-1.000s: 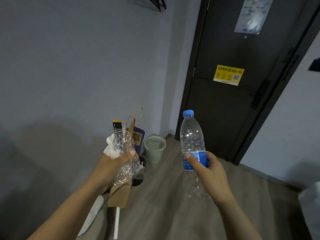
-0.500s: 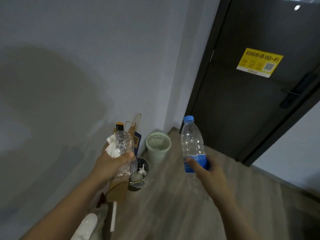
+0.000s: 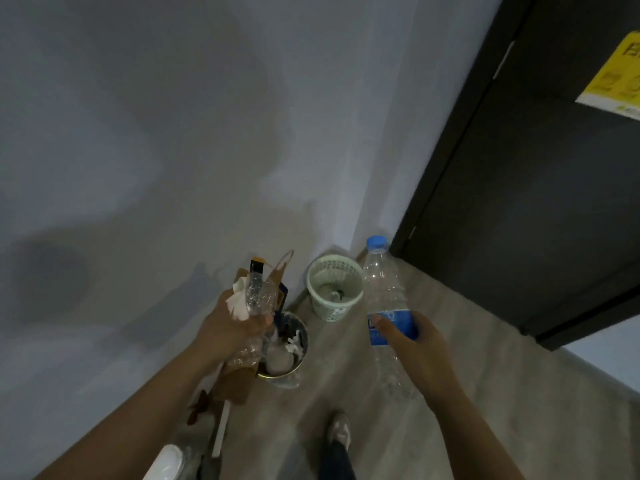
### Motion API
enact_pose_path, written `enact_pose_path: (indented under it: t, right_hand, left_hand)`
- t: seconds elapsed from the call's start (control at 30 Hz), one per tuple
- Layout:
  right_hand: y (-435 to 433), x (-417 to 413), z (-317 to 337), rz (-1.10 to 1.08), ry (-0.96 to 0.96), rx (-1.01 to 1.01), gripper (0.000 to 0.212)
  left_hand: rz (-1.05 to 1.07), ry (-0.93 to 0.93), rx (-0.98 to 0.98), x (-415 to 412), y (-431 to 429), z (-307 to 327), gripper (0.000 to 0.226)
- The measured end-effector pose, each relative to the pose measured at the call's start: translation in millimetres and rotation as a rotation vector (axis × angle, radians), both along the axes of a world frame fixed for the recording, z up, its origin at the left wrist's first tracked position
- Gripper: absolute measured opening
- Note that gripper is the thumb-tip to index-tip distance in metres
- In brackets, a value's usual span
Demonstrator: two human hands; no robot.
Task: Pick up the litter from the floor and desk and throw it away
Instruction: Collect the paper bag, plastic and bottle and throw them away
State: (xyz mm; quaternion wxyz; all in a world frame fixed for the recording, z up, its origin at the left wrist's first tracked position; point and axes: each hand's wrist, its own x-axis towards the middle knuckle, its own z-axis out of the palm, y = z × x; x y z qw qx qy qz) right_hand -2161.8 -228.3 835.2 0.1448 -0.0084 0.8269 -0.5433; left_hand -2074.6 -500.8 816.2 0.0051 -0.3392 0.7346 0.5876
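Note:
My left hand (image 3: 231, 325) grips a bundle of litter (image 3: 254, 296): crumpled clear plastic, white tissue and a black-and-yellow strip sticking up. My right hand (image 3: 414, 344) holds a clear plastic bottle (image 3: 382, 289) with a blue cap and blue label, upright. Below the left hand stands a round metal bin (image 3: 289, 355) with tissue and other rubbish inside. A pale green mesh wastebasket (image 3: 333, 289) stands in the corner beyond it, between my two hands.
A brown paper bag (image 3: 239, 379) leans against the grey wall beside the metal bin. A dark door (image 3: 519, 202) with a yellow sticker is on the right. My shoe (image 3: 339, 433) is on the wood floor. A white object (image 3: 166, 464) lies at the bottom left.
The view has tilted down and closed in on the bins; both look nearer and larger. My hands keep the same hold on the litter bundle and the bottle.

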Motion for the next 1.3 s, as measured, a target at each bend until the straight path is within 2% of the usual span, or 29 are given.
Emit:
enact_pose_path:
  t: [0.17, 0.27, 0.43, 0.7, 0.93, 1.2, 1.3]
  right_hand:
    - [-6, -91, -40, 0.082, -0.083, 0.081, 0.026]
    - [-10, -131, -71, 0.134, -0.145, 0.151, 0.029]
    - [-25, -170, -132, 0.171, -0.275, 0.232, 0.033]
    - [-57, -192, -250, 0.187, -0.414, 0.324, 0.036]
    - [-78, -203, -359, 0.252, -0.449, 0.411, 0.044]
    - [-89, -209, -460, 0.266, -0.452, 0.472, 0.040]
    - [-91, -205, -485, 0.292, -0.464, 0.483, 0.040]
  left_hand:
    - [0.051, -0.172, -0.023, -67, -3, -56, 0.081]
    - [0.059, -0.279, -0.089, -94, -3, -97, 0.090]
    - [-0.026, -0.439, -0.168, -121, -16, -171, 0.096]
    - [-0.107, -0.552, -0.145, -144, -42, -287, 0.104]
    - [-0.237, -0.730, -0.190, -160, -61, -400, 0.112]
    - [-0.234, -0.692, -0.136, -174, -77, -512, 0.134]
    - [-0.206, -0.743, -0.122, -181, -80, -539, 0.141]
